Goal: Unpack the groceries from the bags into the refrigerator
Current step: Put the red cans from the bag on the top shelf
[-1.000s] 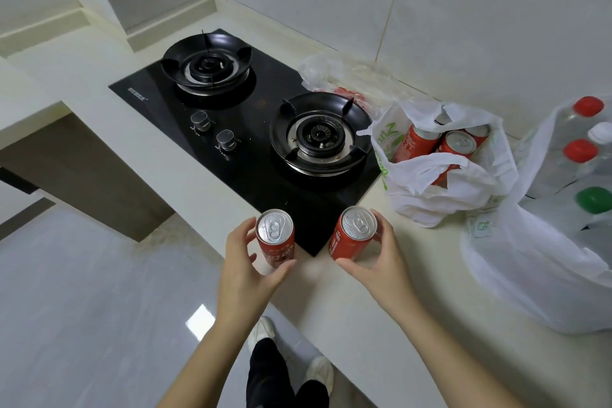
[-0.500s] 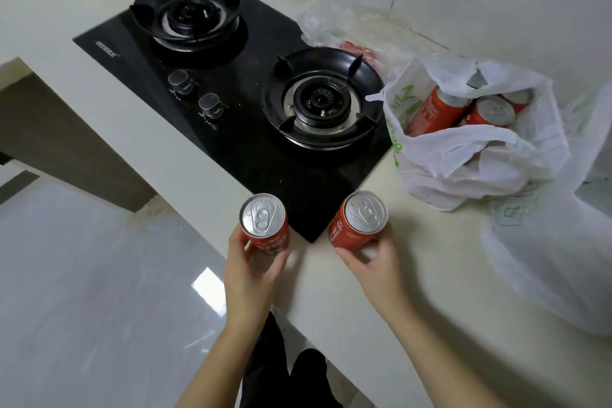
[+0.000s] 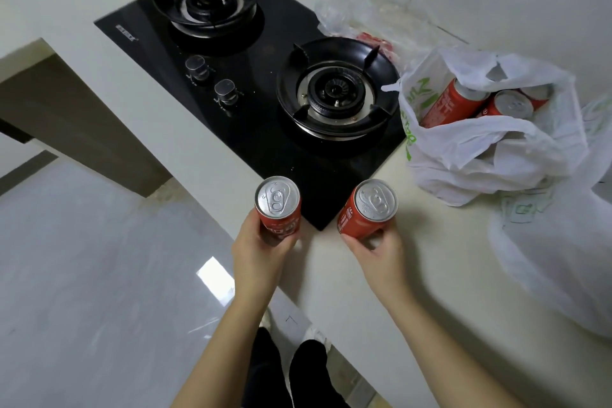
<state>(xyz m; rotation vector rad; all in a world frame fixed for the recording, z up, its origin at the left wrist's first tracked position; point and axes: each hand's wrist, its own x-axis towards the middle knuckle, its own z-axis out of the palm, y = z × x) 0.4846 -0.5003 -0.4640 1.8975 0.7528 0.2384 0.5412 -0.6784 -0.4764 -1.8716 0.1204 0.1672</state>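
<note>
Two cans sit in my curled fingers, left can in left hand, right can in right hand, and any slackening drops them.

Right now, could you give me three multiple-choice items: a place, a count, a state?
1. The white bag of cans stands: A on the floor; B on the counter beside the gas hob; C on a burner.
2. Knobs on the hob: A one; B two; C four.
3. The left hand: A grips a red can; B hangs empty; C turns a knob.
1 B, it rests by the hob's edge; 2 B, two show; 3 A, the hand wraps the can.
</note>
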